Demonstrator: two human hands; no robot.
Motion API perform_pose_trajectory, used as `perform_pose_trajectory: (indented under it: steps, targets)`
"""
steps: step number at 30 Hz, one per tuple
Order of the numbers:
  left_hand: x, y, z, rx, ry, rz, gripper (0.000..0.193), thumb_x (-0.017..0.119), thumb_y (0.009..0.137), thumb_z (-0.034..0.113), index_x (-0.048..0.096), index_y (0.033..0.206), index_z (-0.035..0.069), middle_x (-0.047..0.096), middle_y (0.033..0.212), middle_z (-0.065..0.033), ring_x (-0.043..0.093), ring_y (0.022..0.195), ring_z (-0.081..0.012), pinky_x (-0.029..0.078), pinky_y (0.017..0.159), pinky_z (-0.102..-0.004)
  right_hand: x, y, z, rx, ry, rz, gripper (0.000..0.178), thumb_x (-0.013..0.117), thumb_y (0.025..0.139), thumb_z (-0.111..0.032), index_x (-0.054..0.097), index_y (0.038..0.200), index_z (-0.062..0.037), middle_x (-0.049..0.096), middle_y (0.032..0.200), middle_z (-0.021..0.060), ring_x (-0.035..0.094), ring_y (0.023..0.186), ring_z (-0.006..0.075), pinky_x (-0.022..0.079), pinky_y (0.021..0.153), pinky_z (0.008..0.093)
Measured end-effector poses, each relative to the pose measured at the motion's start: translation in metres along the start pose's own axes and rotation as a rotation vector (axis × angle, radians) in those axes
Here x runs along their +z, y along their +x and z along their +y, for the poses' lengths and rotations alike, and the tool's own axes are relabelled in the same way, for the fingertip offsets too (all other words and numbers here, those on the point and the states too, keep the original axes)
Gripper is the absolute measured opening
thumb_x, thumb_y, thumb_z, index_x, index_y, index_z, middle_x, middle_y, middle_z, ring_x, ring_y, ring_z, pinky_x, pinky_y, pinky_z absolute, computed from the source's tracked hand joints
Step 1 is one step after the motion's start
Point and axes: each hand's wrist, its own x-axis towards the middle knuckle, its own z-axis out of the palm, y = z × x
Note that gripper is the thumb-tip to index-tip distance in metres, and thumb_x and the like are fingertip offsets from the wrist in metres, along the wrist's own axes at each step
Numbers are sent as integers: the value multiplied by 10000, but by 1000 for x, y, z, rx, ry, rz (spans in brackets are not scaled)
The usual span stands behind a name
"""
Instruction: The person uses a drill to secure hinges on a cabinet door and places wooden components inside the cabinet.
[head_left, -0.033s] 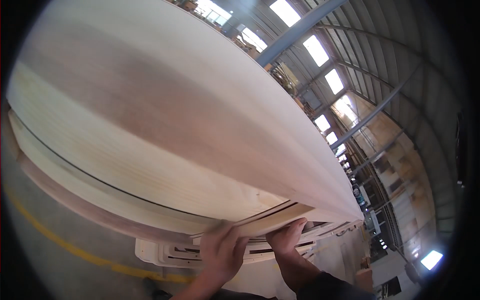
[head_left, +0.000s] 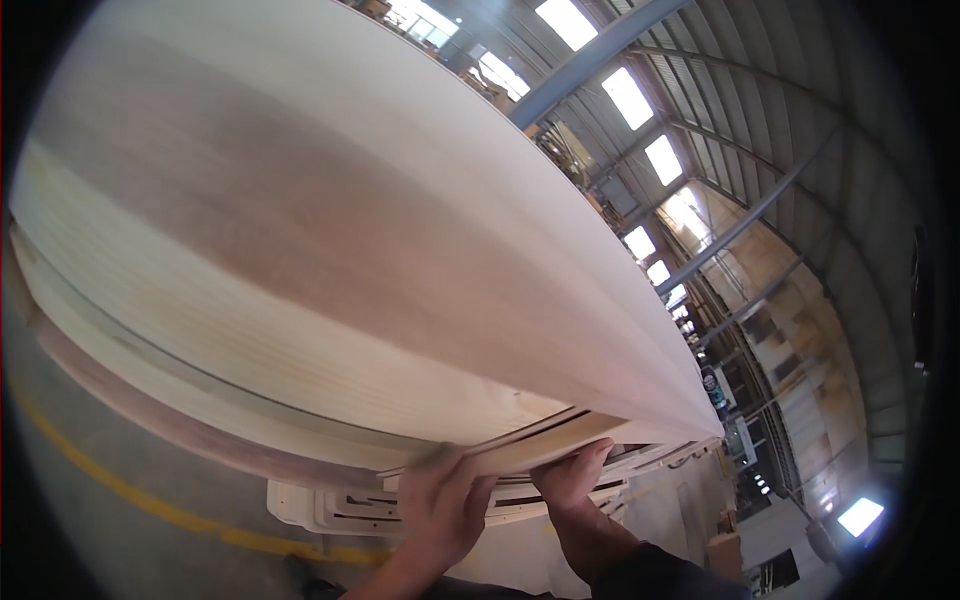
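A large pale wooden furniture panel (head_left: 400, 240), part bare light wood and part pinkish, fills the left and middle. Along its near edge, a short pale wooden board (head_left: 545, 440) slants out, with a dark gap between it and the panel. My left hand (head_left: 440, 505) is closed at the board's left end, its fingertips partly hidden and the hand slightly blurred. Curled under the board's right part is my right hand (head_left: 572, 478), its thumb side up; the fingers under the wood are hidden. To the left runs a long wooden front piece (head_left: 230, 415), set off by a thin dark gap.
Below the hands are pale wooden parts with slots (head_left: 340, 505), low down. A yellow floor line (head_left: 160, 508) crosses the grey floor (head_left: 90, 410) on the left. Beyond the panel, a blue-grey beam (head_left: 590, 65) and cluttered shelving (head_left: 560, 150) stand in a workshop hall.
The view has shifted very slightly, and the dark gap along the long front piece looks thinner. Both hands keep their places on the board.
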Motion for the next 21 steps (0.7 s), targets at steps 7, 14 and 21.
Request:
perform_pose_trajectory:
  steps: [7,14,21]
  targets:
    - [-17,-11,-15,34,-50,-86,311,816,740,-20,634,984,44,679,1082,-138,642,920,-311,507,780,-406,0,-24,28,15,94,-100,453,750,872,-178,601,1263,-3,644,1233,195,639,1083,360,509,883,444]
    - [-40,-53,-35,33,-4,-110,295,772,708,-62,622,931,60,682,949,-82,640,801,-279,475,666,-378,31,-30,25,-77,-8,75,497,643,955,-282,521,1345,2,563,1296,178,559,1122,348,434,960,473]
    - [-45,-67,-12,-15,-8,-166,308,795,717,-48,639,956,67,678,939,-82,646,773,-278,493,657,-375,25,-21,19,-172,-171,234,587,627,1018,-339,336,1359,39,433,1178,199,491,1092,324,392,953,480]
